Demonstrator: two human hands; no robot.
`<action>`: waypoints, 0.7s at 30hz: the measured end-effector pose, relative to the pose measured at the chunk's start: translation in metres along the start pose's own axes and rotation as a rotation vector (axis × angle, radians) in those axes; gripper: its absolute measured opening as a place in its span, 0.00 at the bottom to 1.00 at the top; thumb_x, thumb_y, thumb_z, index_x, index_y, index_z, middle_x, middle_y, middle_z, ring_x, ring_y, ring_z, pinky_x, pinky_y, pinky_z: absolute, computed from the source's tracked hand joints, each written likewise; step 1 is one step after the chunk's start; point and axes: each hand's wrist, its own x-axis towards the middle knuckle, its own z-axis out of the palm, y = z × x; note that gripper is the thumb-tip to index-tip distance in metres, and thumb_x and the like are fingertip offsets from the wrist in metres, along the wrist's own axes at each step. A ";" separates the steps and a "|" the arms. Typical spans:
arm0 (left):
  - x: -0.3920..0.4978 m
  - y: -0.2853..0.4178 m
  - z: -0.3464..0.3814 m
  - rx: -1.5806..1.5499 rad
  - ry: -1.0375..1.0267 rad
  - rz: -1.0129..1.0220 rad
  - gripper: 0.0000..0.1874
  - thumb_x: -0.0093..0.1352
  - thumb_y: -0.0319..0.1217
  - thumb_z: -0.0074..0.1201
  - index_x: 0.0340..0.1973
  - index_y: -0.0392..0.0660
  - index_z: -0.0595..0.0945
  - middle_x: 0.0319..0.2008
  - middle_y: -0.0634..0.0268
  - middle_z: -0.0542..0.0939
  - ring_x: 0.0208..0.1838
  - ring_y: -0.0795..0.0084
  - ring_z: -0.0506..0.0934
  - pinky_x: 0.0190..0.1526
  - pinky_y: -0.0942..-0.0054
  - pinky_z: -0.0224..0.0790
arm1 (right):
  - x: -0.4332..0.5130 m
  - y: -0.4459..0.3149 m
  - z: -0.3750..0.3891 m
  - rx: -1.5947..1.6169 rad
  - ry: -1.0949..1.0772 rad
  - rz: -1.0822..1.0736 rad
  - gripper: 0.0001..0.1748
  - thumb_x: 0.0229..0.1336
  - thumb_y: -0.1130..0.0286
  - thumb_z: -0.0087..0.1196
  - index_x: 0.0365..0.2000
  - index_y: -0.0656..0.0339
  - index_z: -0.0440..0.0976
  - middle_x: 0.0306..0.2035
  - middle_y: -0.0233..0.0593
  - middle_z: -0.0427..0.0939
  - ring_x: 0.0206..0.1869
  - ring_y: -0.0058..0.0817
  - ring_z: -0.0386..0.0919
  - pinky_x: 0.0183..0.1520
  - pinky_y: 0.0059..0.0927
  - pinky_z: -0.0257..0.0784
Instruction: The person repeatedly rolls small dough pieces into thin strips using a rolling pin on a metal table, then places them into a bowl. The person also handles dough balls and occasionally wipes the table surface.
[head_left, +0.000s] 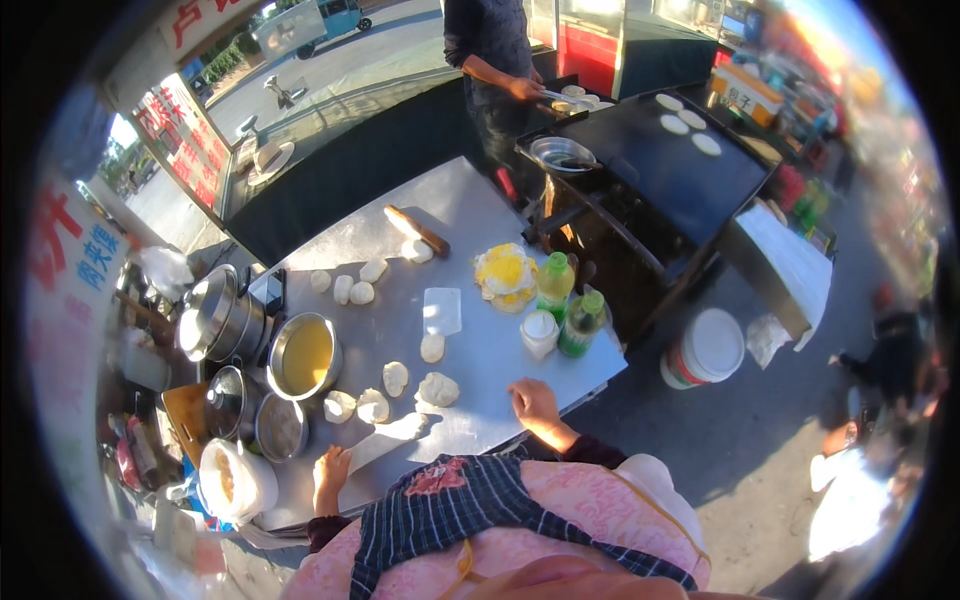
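My left hand (330, 471) grips the near end of a long, flattened dough strip (382, 444) on the metal table (495, 360); the strip's far end is a thicker lump. At the table's near right edge is my right hand (534, 405), its fingers curled and their inner side hidden. Beyond the strip lie several dough pieces, among them a larger lump (438, 390) and a folded one (373, 406). A translucent scraper (442, 310) lies mid-table near a small dough round (433, 348). Farther off, a wooden rolling pin (417, 230) touches or nearly touches another dough piece (416, 250).
A bowl of yellow liquid (301, 355), pots (229, 319) and a white bucket (236, 480) stand left. Right are green-labelled bottles (555, 285), a white-lidded jar (539, 334) and a yellow-topped heap (505, 274). A person (495, 67) stands by a griddle (645, 165) with flatbreads.
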 end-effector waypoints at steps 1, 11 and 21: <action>-0.001 0.003 -0.003 0.013 -0.023 -0.003 0.18 0.64 0.46 0.54 0.39 0.45 0.81 0.44 0.51 0.79 0.44 0.45 0.77 0.45 0.56 0.70 | 0.001 -0.001 -0.001 0.000 0.004 0.004 0.05 0.48 0.77 0.53 0.29 0.57 0.74 0.26 0.37 0.75 0.31 0.41 0.74 0.36 0.40 0.68; -0.006 -0.010 0.006 0.050 -0.039 0.009 0.27 0.63 0.48 0.55 0.51 0.43 0.78 0.59 0.49 0.72 0.57 0.51 0.74 0.57 0.60 0.67 | 0.012 -0.029 0.008 0.200 0.092 0.206 0.05 0.54 0.78 0.50 0.31 0.61 0.75 0.25 0.39 0.73 0.26 0.36 0.72 0.30 0.34 0.67; -0.034 -0.031 0.003 -0.093 0.060 0.302 0.39 0.63 0.41 0.58 0.64 0.35 0.63 0.69 0.46 0.57 0.70 0.49 0.58 0.68 0.58 0.51 | -0.016 -0.168 0.101 0.114 -0.336 -0.279 0.27 0.54 0.68 0.57 0.54 0.67 0.69 0.59 0.53 0.67 0.63 0.48 0.64 0.65 0.44 0.58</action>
